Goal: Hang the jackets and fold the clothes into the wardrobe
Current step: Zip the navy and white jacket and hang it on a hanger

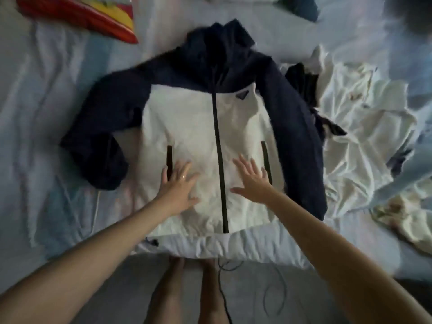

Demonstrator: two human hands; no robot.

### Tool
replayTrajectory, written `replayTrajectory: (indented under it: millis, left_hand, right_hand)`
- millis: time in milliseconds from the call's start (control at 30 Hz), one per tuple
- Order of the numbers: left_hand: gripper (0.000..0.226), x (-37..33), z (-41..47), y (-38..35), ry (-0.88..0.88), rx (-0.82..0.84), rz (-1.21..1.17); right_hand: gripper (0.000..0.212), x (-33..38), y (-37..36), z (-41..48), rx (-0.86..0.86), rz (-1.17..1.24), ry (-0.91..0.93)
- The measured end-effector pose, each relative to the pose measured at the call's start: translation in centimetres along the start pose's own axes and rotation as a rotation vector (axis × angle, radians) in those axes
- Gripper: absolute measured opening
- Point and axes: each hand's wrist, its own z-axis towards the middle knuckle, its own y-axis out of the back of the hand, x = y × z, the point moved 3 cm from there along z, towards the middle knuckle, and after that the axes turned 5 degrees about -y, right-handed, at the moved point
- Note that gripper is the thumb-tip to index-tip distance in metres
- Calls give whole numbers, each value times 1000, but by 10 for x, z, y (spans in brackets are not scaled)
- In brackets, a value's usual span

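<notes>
Both arms reach straight out over the bed [42, 108]. Jacket [187, 118] lies flat on it, front up and zipped, hood pointing away, hem at the near edge, so it runs front-to-back. Left hand [180, 185] and right hand [252, 181] are flat with fingers splayed, pressing the white front either side of the zip, gripping nothing.

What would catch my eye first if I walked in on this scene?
A navy and white jacket lies zipped and face up in the middle of the bed. The left hand and right hand rest open on its white front, either side of the zip. A crumpled heap of white clothes sits to its right.
</notes>
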Motion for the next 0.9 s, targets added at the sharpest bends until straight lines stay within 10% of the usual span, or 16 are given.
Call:
replayTrajectory:
  millis: [167,300,434,534,734,901]
  left_hand:
    - [112,32,-22,-150,-7,268,92]
    - [117,58,-22,-172,-88,133,118]
    - [101,63,-24,-167,-147,-6,82]
    - [73,59,-38,-160,-255,-239,37]
    - [34,39,-55,-136,-272,-310,-97]
    - [26,33,-73,-135,-368,-358,153]
  right_hand:
    - [134,-97,-132,-20,132,-214,-213]
    - [125,-128,-149,-25,-172,-217,-176]
    - [74,-160,-141,-36,-536,353,-352]
    - [75,-162,-131,-25,-506,651,-450]
    - [76,-144,-118,-15,-416,664,-500]
    - [86,-127,-101,-40,-488,149,-127]
